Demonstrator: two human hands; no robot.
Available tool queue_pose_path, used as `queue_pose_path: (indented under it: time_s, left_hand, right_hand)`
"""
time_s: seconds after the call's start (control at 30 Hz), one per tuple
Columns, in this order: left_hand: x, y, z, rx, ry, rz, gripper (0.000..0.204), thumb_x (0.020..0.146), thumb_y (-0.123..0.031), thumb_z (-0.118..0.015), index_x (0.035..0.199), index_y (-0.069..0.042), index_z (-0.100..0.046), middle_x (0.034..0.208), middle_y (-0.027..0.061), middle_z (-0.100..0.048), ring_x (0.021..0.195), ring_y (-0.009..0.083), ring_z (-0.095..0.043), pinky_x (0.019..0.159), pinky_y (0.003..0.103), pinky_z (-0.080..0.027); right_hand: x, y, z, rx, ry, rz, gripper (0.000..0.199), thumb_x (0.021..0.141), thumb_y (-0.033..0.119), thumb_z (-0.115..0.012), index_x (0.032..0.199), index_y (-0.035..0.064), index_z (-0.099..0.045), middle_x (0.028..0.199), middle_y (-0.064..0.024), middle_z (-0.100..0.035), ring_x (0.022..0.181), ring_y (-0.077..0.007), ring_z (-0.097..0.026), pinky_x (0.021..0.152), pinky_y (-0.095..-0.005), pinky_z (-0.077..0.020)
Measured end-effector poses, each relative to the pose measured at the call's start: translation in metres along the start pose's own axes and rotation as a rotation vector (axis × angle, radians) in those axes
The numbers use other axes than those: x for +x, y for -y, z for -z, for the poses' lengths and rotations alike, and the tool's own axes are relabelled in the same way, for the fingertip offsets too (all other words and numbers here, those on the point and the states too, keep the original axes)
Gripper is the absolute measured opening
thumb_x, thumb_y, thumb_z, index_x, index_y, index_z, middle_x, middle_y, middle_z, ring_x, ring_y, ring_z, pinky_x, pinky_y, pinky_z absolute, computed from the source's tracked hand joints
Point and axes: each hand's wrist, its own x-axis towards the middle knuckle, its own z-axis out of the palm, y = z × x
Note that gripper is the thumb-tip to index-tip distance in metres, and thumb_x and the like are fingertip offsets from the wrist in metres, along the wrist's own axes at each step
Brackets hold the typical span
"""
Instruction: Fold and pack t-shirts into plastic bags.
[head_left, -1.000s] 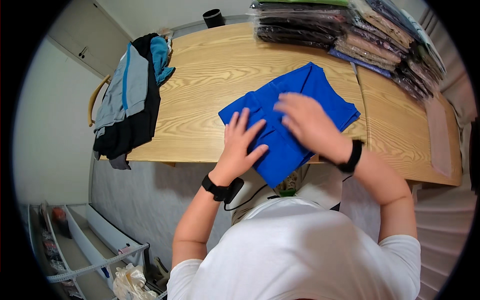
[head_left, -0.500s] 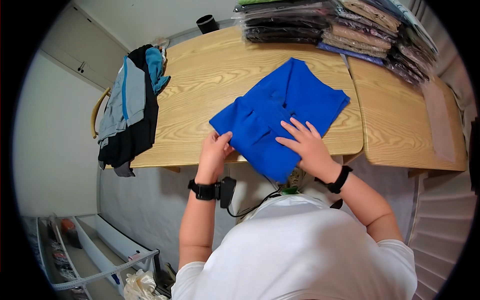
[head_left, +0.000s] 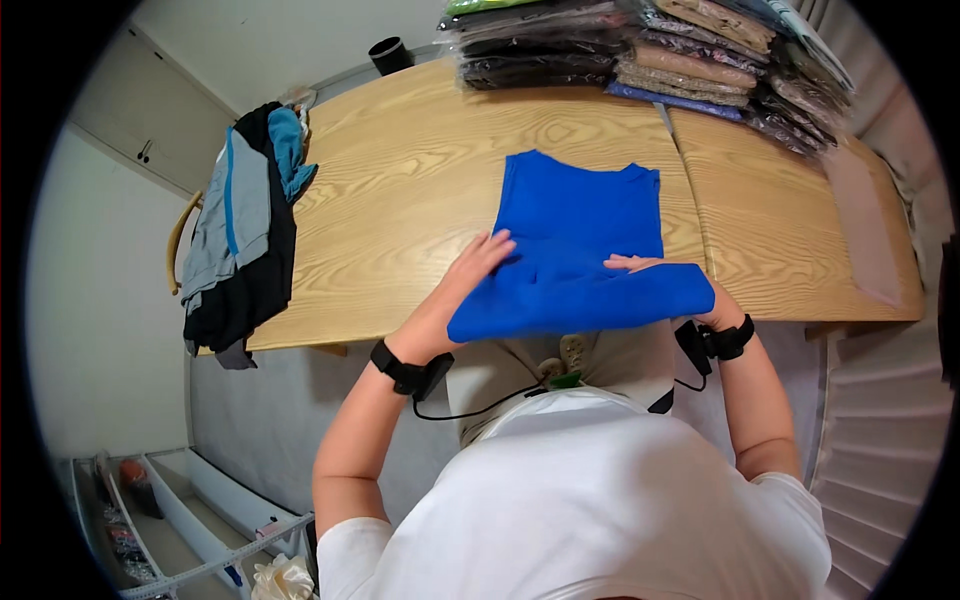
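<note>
A sleeveless-looking blue garment (head_left: 585, 205) lies on the wooden table, its shoulder end pointing away from me and its lower part folded up toward me over the table's front edge. My left hand (head_left: 478, 268) rests along the garment's left side, fingers stretched out and touching the cloth. On the right, my right hand (head_left: 635, 263) reaches beneath a raised blue fold. Its straight fingers show past the fold's far edge, while the cloth hides most of the palm. Neither hand grips the fabric in a fist.
Grey, black and teal clothes (head_left: 240, 210) hang over a chair at the table's left. Stacks of bagged folded clothes (head_left: 690, 60) stand at the back right of the table (head_left: 400, 180). A black bin (head_left: 390, 56) sits behind it. Lower left is a compartmented rack (head_left: 190, 530).
The blue garment has turned so its shoulder end points straight away from me. My left hand has let go of its corner and lies along its side; my right hand has gone under the fold.
</note>
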Motion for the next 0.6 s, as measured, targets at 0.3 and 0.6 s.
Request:
queue_pose_path:
  time_s: [0.3,0.6]
  left_hand:
    - [0.049,-0.007,-0.007,-0.515,0.058,0.507,0.038,0.094,-0.029,-0.052,0.116,0.002,-0.054,0.104,0.0065,-0.063,0.088,0.0129,-0.058,0.080,0.029,-0.048]
    - [0.093,0.031,-0.013,-0.586,0.039,0.999,0.046,0.092,-0.036,-0.051,0.107,0.007,-0.058,0.095,0.0124,-0.065,0.081,0.0176,-0.063,0.072,0.031,-0.050]
  right_hand:
    - [-0.004,0.001,0.003,0.821,-0.632,-0.423,0.043,0.097,0.030,-0.045,0.124,-0.0041,-0.047,0.120,-0.0120,-0.057,0.104,-0.0197,-0.059,0.090,-0.0325,-0.0484]
    - [0.026,-0.017,0.021,0.811,-0.750,-0.570,0.037,0.097,0.022,-0.046,0.114,-0.0099,-0.050,0.106,-0.0171,-0.061,0.088,-0.0186,-0.064,0.078,-0.0302,-0.0550]
